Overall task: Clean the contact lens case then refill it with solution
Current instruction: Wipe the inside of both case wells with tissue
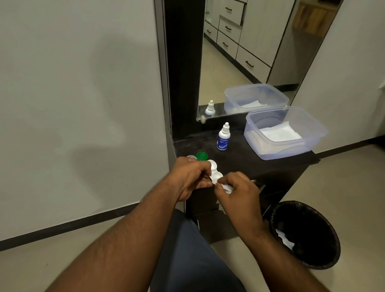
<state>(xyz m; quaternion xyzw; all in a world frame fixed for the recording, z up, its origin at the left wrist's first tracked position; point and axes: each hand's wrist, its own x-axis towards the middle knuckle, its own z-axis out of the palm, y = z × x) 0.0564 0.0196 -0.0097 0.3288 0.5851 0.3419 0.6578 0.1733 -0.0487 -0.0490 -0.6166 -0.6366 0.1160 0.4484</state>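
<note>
At the front left corner of a dark surface (245,160), below a wall mirror (248,49). Around: small white dropper bottle with blue label (223,137), upright, mid-surface near the mirror's foot. Clear plastic tub (285,134) to its right, folded white tissue (280,133) lying in it; tub overhangs or reaches the right edge, cannot tell which. Green cap (202,156) and a pale, clear-looking cap (190,156) sit side by side at the left edge, just behind the left hand; the hand covers part of both. Black waste bin (306,233) on the floor at right, white scrap (285,240) inside. Dark trouser leg (191,261) fills the lower centre.

Contact lens case (214,172): held just above the front edge of the surface, between both hands. Long axis runs roughly from far-left to near-right, one well farther away, the other nearer the right hand. Which face is up cannot be told.

Look: white, two rounded wells joined by a narrow waist; both caps appear off. Much of it hidden by fingers.

Left hand (189,178): fingers curled, gripping the case from the left side. Right hand (238,189): fingers curled, pinching a crumpled white tissue wad (227,187) that touches the case's near well.
</note>
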